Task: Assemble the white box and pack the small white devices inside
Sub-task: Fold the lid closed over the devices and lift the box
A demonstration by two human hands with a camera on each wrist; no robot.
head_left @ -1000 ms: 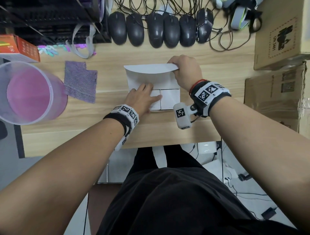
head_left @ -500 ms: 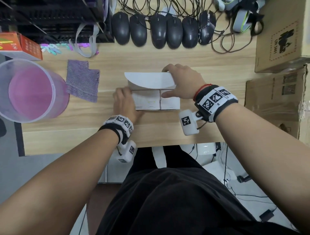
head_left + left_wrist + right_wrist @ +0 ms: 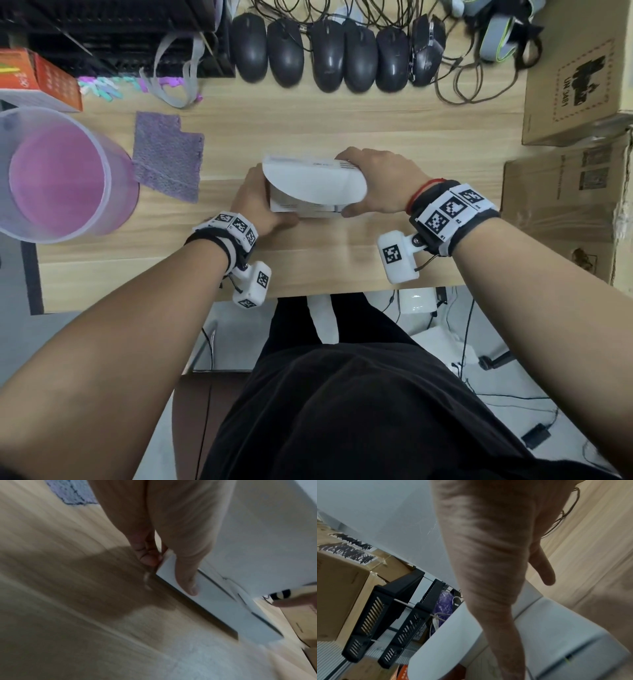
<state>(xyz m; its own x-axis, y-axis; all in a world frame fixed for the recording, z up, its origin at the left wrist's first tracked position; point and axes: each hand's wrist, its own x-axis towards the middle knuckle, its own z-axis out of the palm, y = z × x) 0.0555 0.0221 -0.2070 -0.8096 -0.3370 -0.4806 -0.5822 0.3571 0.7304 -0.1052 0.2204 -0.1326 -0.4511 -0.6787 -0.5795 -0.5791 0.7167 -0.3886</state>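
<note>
White card, thin and bendy, is all that stands between this job and a mess. The white box (image 3: 301, 202) sits on the wooden desk (image 3: 342, 137) near the front edge, directly before the person, held at both ends. The left hand (image 3: 255, 202) grips its left end, thumb lying along the near face and fingers curled round the corner at desk level, as the left wrist view shows. The right hand (image 3: 380, 185) clasps the right end, fingers curled over the far top edge and thumb pressed on the near face. A rounded lid flap (image 3: 315, 183) leans over the top toward the person, not tucked in.

No small white devices can be made out now; I cannot tell if they are under the flap.

My worry is the squeeze. With both hands pressing in from the ends, the walls could bow and the bottom seam could spring open. Should the flap be pushed down crooked, its curved edge may catch on a side wall and crease rather than slide in. If the box is lifted or tipped in this state, whatever lies inside could slide out past the loose flap. The box also stands close to the desk's near edge, so a slip toward the lap could carry it off.
</note>
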